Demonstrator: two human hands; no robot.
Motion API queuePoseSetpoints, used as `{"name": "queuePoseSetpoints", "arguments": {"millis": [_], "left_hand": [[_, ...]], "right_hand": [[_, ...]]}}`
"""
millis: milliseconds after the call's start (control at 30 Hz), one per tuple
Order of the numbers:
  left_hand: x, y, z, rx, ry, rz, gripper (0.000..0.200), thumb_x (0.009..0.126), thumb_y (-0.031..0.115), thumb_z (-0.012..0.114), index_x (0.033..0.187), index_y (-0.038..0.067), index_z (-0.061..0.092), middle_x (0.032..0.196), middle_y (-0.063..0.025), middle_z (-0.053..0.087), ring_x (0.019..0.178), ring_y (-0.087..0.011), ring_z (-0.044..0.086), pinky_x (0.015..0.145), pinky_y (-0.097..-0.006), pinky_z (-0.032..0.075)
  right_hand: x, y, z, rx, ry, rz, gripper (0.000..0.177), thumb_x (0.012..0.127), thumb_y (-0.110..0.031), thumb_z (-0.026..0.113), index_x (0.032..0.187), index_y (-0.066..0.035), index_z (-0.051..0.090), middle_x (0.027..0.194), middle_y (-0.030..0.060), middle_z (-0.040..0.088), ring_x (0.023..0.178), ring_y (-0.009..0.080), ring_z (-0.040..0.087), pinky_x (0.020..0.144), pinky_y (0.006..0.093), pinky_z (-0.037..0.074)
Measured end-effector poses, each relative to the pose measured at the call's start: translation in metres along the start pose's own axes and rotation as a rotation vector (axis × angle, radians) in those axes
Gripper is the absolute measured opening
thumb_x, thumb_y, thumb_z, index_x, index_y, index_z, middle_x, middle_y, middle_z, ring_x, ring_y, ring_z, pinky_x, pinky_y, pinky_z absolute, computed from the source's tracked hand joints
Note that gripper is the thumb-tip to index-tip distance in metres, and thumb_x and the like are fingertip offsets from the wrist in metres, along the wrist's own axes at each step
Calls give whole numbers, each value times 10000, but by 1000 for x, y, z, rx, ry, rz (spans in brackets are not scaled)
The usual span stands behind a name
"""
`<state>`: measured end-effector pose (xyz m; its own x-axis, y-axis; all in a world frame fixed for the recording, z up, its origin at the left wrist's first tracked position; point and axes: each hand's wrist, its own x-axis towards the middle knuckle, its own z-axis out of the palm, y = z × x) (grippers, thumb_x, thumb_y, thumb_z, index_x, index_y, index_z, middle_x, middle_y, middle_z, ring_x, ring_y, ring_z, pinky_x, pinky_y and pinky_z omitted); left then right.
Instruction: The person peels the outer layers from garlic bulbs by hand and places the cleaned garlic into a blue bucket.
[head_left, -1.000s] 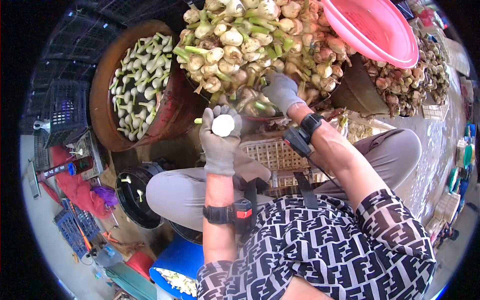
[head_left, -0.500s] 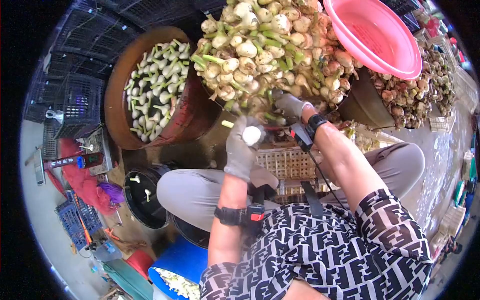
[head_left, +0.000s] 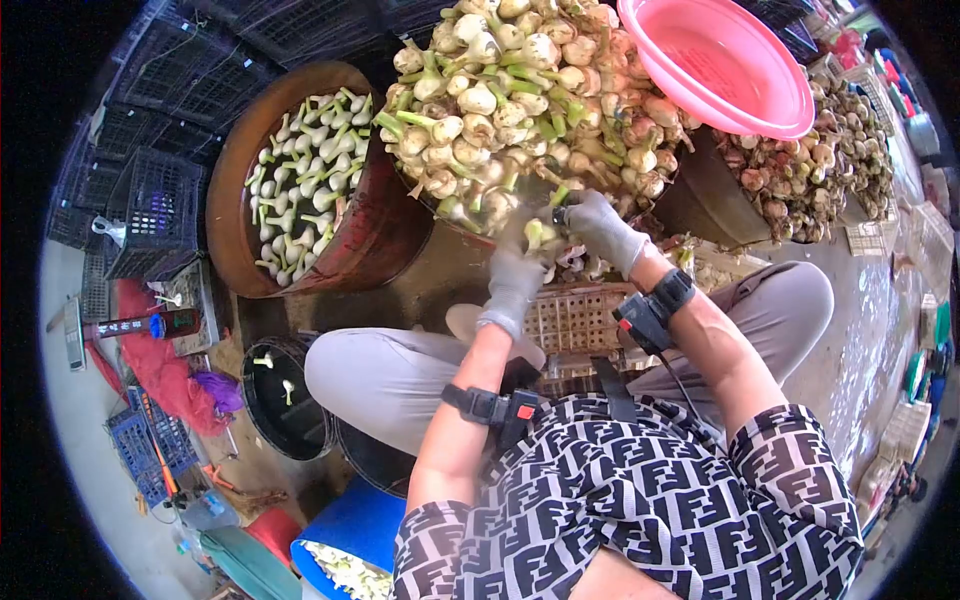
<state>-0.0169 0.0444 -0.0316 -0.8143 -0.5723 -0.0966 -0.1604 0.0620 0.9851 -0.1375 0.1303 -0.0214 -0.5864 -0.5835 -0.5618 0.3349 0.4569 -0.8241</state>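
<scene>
My left hand (head_left: 515,275), in a grey glove, is at the near edge of a big heap of garlic bulbs (head_left: 500,100). Its blurred fingers are closed round a pale garlic bulb (head_left: 537,234). Close by on the right, my right hand (head_left: 603,228), also gloved, is bent with its fingertips near that bulb. Something small and dark shows at its fingers; I cannot make out what it is. A perforated crate (head_left: 575,322) with peelings at its far edge stands below both hands.
A rusty round tub (head_left: 235,200) holds whitish garlic at the left. Beside my knee are a black bucket (head_left: 262,420) and a blue barrel (head_left: 345,520). A pink basin (head_left: 730,70) rests on the heap's right side, near more garlic (head_left: 820,170).
My left hand has moved right and up against the heap, and the white bulb face no longer shows. My right hand has shifted slightly right and down. The whole view has moved a little.
</scene>
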Motion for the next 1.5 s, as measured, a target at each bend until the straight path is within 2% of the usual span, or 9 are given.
{"name": "queuePoseSetpoints", "arguments": {"millis": [200,433,533,767,967,1067,1200,1333,1500], "left_hand": [[-7,-2,-9,-27,-72,-52,434,753,-37,629,1162,27,500,1008,-44,590,868,-111,562,733,-231,469],[-12,17,-29,-632,-231,-408,363,912,345,447,1021,17,555,870,-53,616,733,-89,589,586,-205,474],[-6,16,-35,-758,-304,-548,348,915,315,437,1075,18,520,898,-72,599,801,-156,607,678,-256,518],[-15,3,-9,-67,124,-15,284,782,-37,577,1062,-20,529,960,-71,591,867,-135,578,702,-249,483],[-10,15,-47,-508,-298,-386,267,828,67,576,1080,-16,546,932,-95,620,782,-133,608,663,-253,518],[-5,24,-53,-652,-397,-470,294,852,178,579,1077,-10,558,898,-78,624,739,-119,593,640,-241,497],[-1,22,-35,-218,-8,-140,263,796,182,652,992,16,593,817,-48,621,653,-95,559,587,-215,456],[-2,29,-25,475,212,192,142,721,117,713,817,51,633,709,-5,610,610,-60,533,556,-209,429],[-7,35,-27,178,40,-142,148,677,41,727,799,37,644,799,-4,631,686,-76,551,619,-218,439]], "right_hand": [[-25,-2,-1,285,-115,-60,138,753,-104,638,817,16,616,699,7,579,590,76,504,529,212,397],[-25,0,-3,236,-82,-178,156,749,-24,598,901,-3,625,750,5,610,622,62,525,557,204,414],[-27,7,2,183,34,-226,198,747,-16,568,934,-2,633,802,28,633,679,96,550,611,235,442],[-32,12,4,-49,28,-317,286,786,-29,598,1067,21,573,897,27,617,773,67,542,688,213,453],[-37,7,-11,283,-221,-141,260,791,-23,581,1046,30,578,916,42,618,763,82,559,689,212,449],[-54,-8,-30,-555,-212,-912,176,767,-52,612,935,3,610,796,25,613,722,135,568,629,279,466],[-38,8,-12,430,-220,-129,129,761,-57,581,884,-42,620,742,115,603,636,179,570,600,329,455],[-34,11,5,-76,49,-167,155,752,-82,568,891,-35,619,703,107,595,635,165,561,592,320,446],[-26,16,-22,-308,-186,-394,194,716,-76,593,906,-43,613,708,74,604,612,156,559,554,275,464]]}}
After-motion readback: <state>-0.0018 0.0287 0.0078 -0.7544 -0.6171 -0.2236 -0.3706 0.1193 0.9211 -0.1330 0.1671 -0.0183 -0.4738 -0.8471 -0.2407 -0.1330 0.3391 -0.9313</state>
